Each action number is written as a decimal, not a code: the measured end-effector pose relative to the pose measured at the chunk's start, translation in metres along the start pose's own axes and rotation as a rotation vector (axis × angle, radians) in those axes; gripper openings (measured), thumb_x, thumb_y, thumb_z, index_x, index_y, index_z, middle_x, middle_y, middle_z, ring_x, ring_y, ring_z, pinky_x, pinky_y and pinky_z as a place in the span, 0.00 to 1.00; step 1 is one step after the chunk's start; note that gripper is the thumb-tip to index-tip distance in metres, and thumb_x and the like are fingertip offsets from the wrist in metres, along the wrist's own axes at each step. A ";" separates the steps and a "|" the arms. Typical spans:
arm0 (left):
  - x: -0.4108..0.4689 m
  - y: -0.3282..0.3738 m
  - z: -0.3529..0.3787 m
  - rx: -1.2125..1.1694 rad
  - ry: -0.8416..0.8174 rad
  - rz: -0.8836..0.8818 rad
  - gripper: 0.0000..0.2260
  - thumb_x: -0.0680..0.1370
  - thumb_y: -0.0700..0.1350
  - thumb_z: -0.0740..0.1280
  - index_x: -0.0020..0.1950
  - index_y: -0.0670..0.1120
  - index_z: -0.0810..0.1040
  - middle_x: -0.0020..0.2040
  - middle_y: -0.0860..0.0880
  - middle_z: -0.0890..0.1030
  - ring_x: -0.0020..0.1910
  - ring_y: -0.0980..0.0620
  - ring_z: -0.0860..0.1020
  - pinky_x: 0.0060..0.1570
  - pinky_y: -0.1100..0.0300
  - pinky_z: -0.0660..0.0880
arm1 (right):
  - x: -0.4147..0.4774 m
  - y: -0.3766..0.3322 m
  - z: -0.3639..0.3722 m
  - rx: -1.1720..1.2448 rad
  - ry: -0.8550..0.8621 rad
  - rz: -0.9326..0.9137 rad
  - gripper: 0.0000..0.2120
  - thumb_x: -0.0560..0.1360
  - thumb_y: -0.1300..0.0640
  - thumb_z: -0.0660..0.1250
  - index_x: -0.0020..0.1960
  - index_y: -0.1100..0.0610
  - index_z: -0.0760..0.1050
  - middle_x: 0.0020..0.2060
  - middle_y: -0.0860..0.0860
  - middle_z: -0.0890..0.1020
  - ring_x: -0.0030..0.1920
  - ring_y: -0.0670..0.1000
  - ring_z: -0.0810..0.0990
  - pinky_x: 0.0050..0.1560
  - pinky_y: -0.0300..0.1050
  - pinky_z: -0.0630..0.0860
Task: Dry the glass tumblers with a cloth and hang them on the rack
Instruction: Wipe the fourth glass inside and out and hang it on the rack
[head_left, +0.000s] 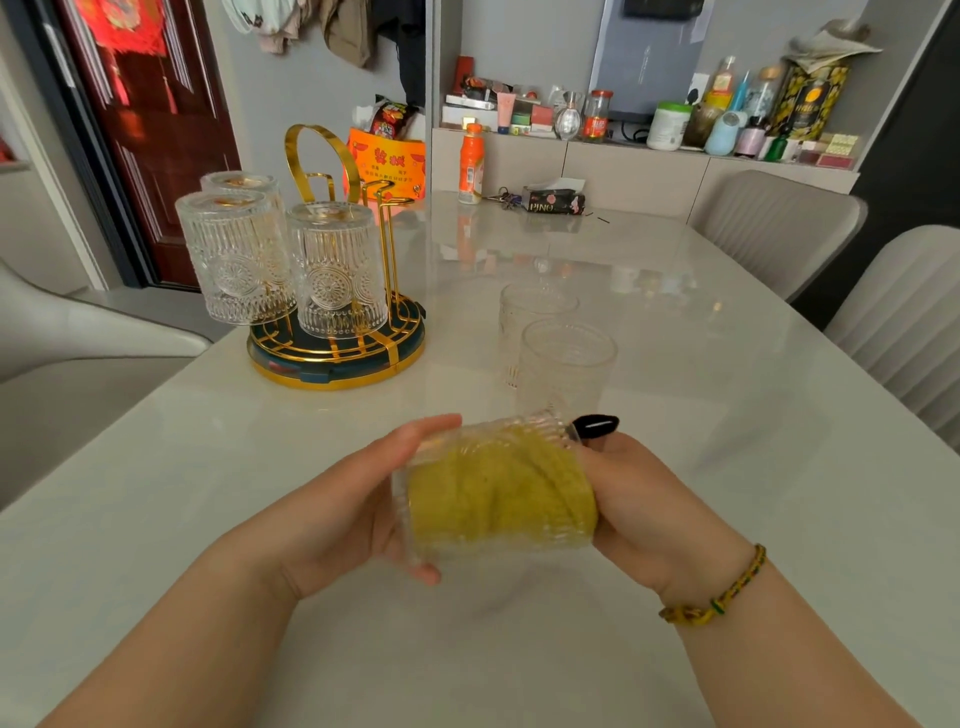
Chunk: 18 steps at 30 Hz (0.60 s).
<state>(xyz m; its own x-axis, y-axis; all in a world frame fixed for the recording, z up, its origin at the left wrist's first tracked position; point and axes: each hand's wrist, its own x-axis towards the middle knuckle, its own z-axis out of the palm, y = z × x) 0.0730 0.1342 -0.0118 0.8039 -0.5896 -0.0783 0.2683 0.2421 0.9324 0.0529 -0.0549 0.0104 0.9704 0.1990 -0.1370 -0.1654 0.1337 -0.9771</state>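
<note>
Tumbler (447, 452), lower centre of frame, was held sideways: left hand (358, 514) gripped its base, right hand (639, 499) gripped the cloth (498, 499) stuffed inside. Twisting it against the cloth looked best for reaching the bottom.

A mustard-yellow cloth (501, 493) is showing through the clear, vertically ribbed tumbler (418, 525) I am holding. The thumbnail (596, 425) on my right hand (649, 512) is gleaming black, and a yellow-and-green braided bracelet (727, 597) is circling that wrist. The hanging tumblers (337, 270) are showing ribs above round flower medallions, on a gold rack (332, 376) with a dark green base. The counter (701, 467) is shining glossy white.
</note>
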 end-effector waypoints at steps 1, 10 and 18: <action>0.000 0.000 -0.001 -0.006 0.009 0.036 0.42 0.44 0.60 0.80 0.56 0.53 0.76 0.49 0.51 0.84 0.42 0.47 0.83 0.27 0.56 0.78 | 0.000 0.002 0.000 0.087 0.023 0.003 0.12 0.75 0.61 0.61 0.38 0.58 0.81 0.34 0.53 0.84 0.34 0.47 0.83 0.35 0.37 0.79; 0.006 -0.001 0.001 0.106 0.186 0.155 0.25 0.54 0.52 0.77 0.49 0.50 0.77 0.35 0.52 0.83 0.32 0.55 0.81 0.22 0.62 0.76 | -0.008 0.007 0.008 0.077 -0.112 -0.187 0.10 0.65 0.69 0.69 0.38 0.54 0.81 0.34 0.45 0.84 0.38 0.42 0.82 0.37 0.32 0.76; 0.010 -0.007 0.002 0.118 0.198 0.005 0.17 0.69 0.60 0.59 0.47 0.51 0.77 0.35 0.52 0.84 0.33 0.55 0.82 0.27 0.61 0.78 | -0.003 0.019 0.011 -0.294 0.048 -0.474 0.21 0.66 0.70 0.70 0.41 0.42 0.80 0.38 0.39 0.83 0.44 0.38 0.80 0.45 0.31 0.75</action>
<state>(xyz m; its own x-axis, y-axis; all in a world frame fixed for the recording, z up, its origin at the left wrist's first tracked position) 0.0775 0.1250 -0.0183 0.8968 -0.4228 -0.1301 0.2093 0.1465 0.9668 0.0445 -0.0420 -0.0063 0.9347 0.1379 0.3277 0.3402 -0.0795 -0.9370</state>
